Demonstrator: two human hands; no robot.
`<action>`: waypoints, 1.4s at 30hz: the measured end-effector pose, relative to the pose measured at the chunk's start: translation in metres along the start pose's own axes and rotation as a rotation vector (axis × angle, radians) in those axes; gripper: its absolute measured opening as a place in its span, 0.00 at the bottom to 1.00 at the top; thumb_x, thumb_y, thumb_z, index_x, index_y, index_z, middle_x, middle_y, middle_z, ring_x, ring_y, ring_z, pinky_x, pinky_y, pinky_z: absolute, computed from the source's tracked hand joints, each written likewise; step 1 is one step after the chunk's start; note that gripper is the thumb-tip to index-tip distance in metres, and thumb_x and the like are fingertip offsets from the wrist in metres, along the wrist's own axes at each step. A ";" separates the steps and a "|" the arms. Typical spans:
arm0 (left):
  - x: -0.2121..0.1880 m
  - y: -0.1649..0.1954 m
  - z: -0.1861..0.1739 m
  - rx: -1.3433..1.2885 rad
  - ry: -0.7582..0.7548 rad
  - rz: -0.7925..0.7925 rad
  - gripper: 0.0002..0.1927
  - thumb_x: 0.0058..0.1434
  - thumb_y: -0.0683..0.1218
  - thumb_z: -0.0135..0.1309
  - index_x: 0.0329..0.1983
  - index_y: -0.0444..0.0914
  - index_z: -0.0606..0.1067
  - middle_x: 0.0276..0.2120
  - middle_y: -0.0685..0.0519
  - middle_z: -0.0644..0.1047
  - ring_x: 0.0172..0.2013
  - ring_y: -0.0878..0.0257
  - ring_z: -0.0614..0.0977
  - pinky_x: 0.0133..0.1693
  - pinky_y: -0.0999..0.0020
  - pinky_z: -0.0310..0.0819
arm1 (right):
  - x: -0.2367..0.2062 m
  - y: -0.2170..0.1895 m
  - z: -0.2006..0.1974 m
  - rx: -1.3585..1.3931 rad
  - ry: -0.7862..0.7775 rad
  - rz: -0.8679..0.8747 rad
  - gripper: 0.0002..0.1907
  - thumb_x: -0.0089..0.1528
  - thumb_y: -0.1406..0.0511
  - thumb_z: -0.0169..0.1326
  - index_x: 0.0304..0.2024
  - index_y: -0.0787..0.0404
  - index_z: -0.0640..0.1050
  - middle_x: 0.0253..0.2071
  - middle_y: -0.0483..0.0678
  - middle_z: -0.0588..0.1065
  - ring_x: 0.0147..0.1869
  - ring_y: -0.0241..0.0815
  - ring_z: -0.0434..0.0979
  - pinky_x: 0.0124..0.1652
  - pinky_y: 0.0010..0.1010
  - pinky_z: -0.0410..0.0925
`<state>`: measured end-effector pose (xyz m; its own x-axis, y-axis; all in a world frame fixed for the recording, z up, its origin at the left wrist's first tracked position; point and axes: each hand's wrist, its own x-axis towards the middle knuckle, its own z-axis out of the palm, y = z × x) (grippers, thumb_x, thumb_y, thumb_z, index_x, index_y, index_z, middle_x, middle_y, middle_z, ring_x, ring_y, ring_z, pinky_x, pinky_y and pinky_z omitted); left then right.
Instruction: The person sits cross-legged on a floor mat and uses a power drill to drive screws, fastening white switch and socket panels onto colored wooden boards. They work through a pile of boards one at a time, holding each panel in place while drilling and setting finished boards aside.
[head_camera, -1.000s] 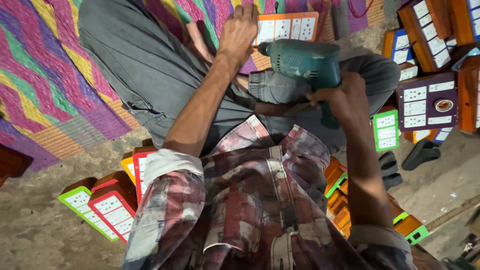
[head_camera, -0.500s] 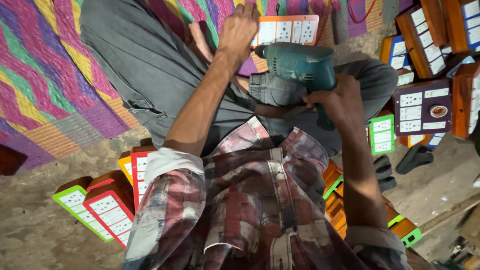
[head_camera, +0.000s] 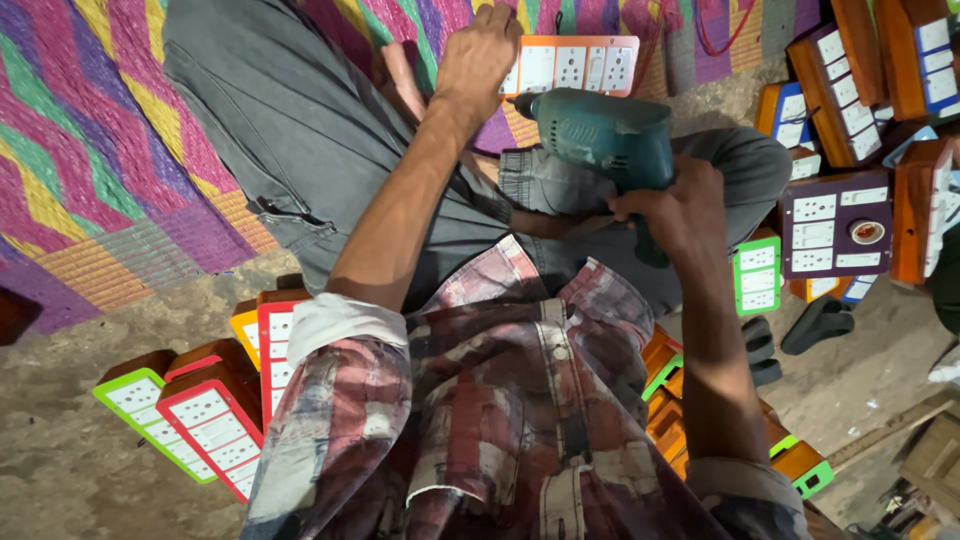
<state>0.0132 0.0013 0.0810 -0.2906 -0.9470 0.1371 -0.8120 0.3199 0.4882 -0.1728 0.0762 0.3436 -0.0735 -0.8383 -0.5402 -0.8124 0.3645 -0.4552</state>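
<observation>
My left hand reaches forward and holds down the left end of an orange-framed switch board with white sockets, which lies past my knees on the woven mat. My right hand grips the handle of a teal power drill. The drill's nose points left, just below the board and near my left wrist. The drill's bit is hidden. I sit cross-legged in grey trousers and a red plaid shirt.
A bright striped mat covers the floor at the left and top. Green- and red-framed switch boards are stacked at the lower left. Wooden-boxed boards, a purple one and a green one crowd the right, beside dark sandals.
Almost nothing differs. Both hands keep their holds, and the drill has dipped slightly lower in the view.
</observation>
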 end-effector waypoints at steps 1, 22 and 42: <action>0.000 -0.001 0.001 0.005 -0.001 0.001 0.32 0.32 0.37 0.69 0.45 0.33 0.75 0.47 0.45 0.74 0.51 0.51 0.77 0.42 0.62 0.79 | 0.000 0.000 0.000 0.005 0.004 0.006 0.08 0.50 0.67 0.64 0.29 0.66 0.82 0.23 0.49 0.79 0.27 0.37 0.81 0.31 0.28 0.69; -0.003 -0.008 0.006 -0.071 0.147 0.059 0.25 0.35 0.33 0.62 0.42 0.34 0.76 0.49 0.45 0.75 0.53 0.51 0.77 0.43 0.62 0.78 | 0.026 0.015 -0.007 -0.438 0.046 -0.208 0.19 0.45 0.60 0.66 0.29 0.71 0.80 0.26 0.66 0.75 0.36 0.66 0.79 0.39 0.48 0.69; 0.008 -0.001 0.005 0.131 -0.012 0.101 0.25 0.30 0.38 0.66 0.37 0.34 0.79 0.40 0.44 0.77 0.45 0.51 0.79 0.44 0.62 0.75 | 0.036 0.010 -0.014 -0.459 0.047 -0.277 0.17 0.47 0.61 0.63 0.29 0.70 0.79 0.25 0.68 0.73 0.33 0.66 0.78 0.38 0.49 0.70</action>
<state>0.0088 -0.0065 0.0770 -0.3796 -0.9096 0.1690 -0.8374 0.4154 0.3553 -0.1918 0.0442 0.3293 0.1623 -0.8989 -0.4071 -0.9736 -0.0787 -0.2144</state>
